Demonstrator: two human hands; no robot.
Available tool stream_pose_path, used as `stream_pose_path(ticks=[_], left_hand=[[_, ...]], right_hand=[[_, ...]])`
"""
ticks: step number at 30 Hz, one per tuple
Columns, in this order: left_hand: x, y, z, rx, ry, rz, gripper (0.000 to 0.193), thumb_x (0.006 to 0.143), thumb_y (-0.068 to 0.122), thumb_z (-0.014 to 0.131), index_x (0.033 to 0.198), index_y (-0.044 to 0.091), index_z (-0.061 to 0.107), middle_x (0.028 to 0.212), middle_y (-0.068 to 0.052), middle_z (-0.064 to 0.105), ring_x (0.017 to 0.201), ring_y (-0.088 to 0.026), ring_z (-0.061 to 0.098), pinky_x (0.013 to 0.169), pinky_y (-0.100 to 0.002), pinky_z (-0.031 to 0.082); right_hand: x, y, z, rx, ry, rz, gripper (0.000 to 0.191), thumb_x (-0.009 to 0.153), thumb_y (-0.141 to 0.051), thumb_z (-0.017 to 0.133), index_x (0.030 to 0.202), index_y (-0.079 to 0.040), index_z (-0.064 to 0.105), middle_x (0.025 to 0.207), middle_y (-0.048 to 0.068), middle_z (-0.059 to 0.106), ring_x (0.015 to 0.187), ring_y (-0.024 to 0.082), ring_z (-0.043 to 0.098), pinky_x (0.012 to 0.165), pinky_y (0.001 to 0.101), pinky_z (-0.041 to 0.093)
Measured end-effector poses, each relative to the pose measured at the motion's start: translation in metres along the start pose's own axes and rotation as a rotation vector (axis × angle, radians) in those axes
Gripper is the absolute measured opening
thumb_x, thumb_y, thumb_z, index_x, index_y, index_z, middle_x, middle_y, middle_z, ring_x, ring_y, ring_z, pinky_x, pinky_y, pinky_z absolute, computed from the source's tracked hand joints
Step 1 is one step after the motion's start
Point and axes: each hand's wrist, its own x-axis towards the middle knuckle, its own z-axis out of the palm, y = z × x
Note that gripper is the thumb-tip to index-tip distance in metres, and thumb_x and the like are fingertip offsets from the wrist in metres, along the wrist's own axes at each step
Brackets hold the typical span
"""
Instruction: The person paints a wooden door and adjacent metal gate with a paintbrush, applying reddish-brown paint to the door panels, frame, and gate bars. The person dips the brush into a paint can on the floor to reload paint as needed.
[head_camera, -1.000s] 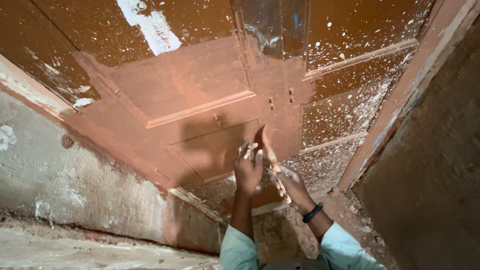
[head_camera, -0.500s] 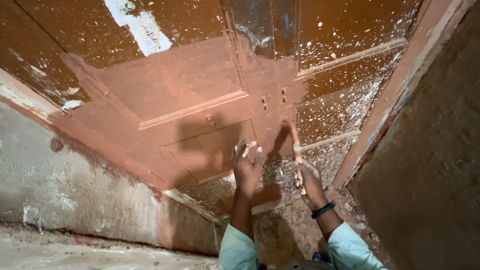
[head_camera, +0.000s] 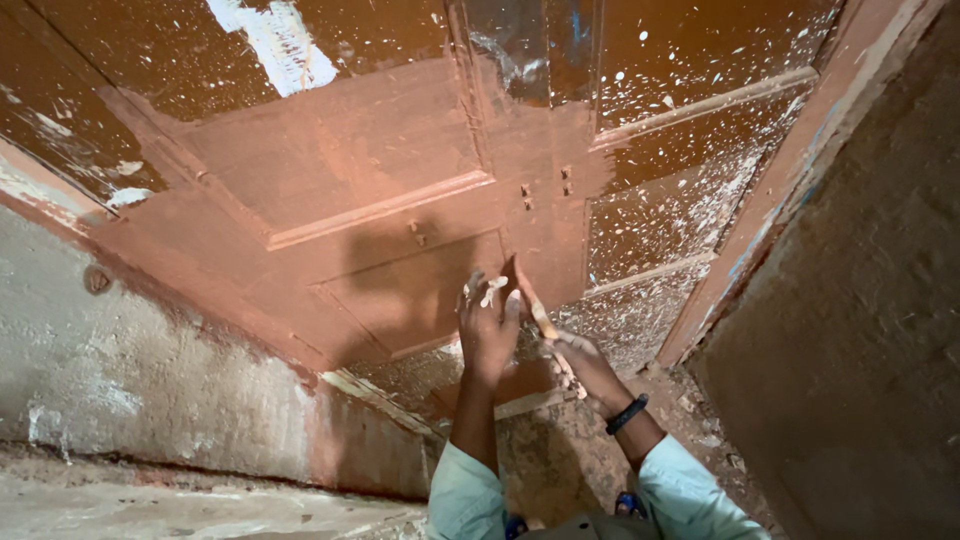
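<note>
The right hand (head_camera: 585, 365) has its grip closed round a brush (head_camera: 540, 318), whose tip points up at the lower panel of the door (head_camera: 380, 170); the left hand (head_camera: 487, 325) is raised just beside it, fingers spread and paint-flecked, holding nothing, palm close to the brush; a black band (head_camera: 626, 414) sits on the right wrist; the door's middle is coated reddish-brown, its right part speckled white; a rough wall (head_camera: 860, 330) stands at right.

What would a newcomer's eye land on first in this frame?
Probably the double wooden door, its lower middle freshly coated matt reddish-brown, the rest glossy and white-speckled. In front, the right hand holds a paintbrush against it, beside the paint-flecked left hand.
</note>
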Motion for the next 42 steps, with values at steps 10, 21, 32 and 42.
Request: stream_pose_path(ticks=[10,21,32,42], left_hand=[[-0.001,0.0,0.015,-0.03,0.039,0.035,0.03,0.091,0.017,0.068,0.118,0.004,0.072,0.131,-0.024,0.066,0.132,-0.042,0.055,0.113,-0.054,0.042],[-0.005,0.01,0.018,-0.203,-0.112,-0.15,0.032,0.09,0.018,0.071,0.116,0.0,0.069,0.116,-0.023,0.07,0.113,-0.042,0.065,0.102,-0.047,0.05],[-0.007,0.0,0.014,-0.214,-0.151,-0.202,0.03,0.09,0.019,0.069,0.114,0.0,0.069,0.114,-0.021,0.072,0.111,-0.039,0.067,0.102,-0.045,0.052],[-0.022,-0.018,0.03,-0.137,-0.1,-0.203,0.035,0.09,0.02,0.071,0.118,-0.002,0.068,0.12,-0.025,0.069,0.115,-0.043,0.064,0.103,-0.048,0.049]], right_hand=[[-0.005,-0.013,-0.03,-0.091,0.041,0.056,0.028,0.098,-0.022,0.064,0.118,-0.003,0.066,0.071,-0.002,0.062,0.053,0.006,0.055,0.044,0.021,0.044],[-0.021,-0.012,-0.037,0.243,0.329,-0.065,0.016,0.102,-0.021,0.056,0.11,-0.007,0.056,0.069,-0.001,0.053,0.049,0.008,0.048,0.041,0.0227,0.039],[-0.013,0.018,0.006,-0.197,0.064,0.152,0.03,0.099,-0.024,0.063,0.118,-0.003,0.069,0.077,-0.003,0.058,0.062,0.007,0.052,0.05,0.0232,0.042],[-0.02,0.007,-0.029,0.056,0.358,0.043,0.019,0.103,-0.02,0.049,0.108,-0.005,0.058,0.069,0.0,0.048,0.05,0.011,0.041,0.043,0.0279,0.037]])
